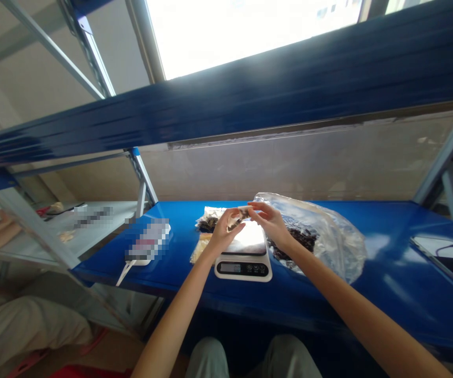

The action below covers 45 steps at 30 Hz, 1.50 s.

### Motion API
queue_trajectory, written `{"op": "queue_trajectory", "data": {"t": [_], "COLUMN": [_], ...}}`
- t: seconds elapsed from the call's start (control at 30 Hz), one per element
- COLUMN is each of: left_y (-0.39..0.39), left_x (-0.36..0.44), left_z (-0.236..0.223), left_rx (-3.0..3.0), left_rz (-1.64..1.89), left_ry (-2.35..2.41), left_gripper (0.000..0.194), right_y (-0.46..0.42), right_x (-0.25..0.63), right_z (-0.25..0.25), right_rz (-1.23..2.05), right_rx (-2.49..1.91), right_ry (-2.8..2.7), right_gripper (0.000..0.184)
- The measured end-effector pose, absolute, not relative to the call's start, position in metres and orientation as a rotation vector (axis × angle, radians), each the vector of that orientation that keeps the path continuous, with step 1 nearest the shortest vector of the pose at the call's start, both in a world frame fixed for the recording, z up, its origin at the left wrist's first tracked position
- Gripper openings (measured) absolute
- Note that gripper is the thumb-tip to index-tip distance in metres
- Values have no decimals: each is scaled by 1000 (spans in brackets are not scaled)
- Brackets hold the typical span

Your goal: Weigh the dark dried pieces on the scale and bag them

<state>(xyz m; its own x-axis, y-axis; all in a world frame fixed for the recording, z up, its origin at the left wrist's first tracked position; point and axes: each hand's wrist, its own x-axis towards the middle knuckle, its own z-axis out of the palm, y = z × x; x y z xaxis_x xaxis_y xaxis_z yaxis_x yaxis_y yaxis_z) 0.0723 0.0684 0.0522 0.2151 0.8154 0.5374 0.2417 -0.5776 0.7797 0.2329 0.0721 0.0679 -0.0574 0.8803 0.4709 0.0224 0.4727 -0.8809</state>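
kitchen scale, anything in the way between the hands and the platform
Nothing visible: the left hand and right hand are right above the white digital kitchen scale. The clear plastic bag lies to its right, not over it.

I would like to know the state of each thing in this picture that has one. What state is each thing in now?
Left hand: pinching a small brown piece above the scale.
Right hand: fingertips on the same piece.
Digital kitchen scale: display lit, digits too small to read.
Clear plastic bag: lying on the blue shelf, dark pieces inside.
Silver pouch: lying behind the scale, dark pieces at one end.
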Motion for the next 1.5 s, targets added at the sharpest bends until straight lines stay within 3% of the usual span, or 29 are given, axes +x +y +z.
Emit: {"op": "queue_trajectory", "data": {"t": [0.47,1.0,1.5], "left_y": [65,64,62], "left_x": [72,75,76], "left_z": [53,52,53], "left_rx": [1919,2159,2101], "left_rz": [1374,1361,1392], "left_ry": [996,969,1117], "left_gripper": [40,27,28], "right_y": [70,71,78], "right_x": [234,234,234], "right_z": [71,66,59], "right_rz": [880,855,931], "right_rx": [-834,-755,-772], "right_ry": [-1492,-1576,-1453], "right_gripper": [36,29,36]}}
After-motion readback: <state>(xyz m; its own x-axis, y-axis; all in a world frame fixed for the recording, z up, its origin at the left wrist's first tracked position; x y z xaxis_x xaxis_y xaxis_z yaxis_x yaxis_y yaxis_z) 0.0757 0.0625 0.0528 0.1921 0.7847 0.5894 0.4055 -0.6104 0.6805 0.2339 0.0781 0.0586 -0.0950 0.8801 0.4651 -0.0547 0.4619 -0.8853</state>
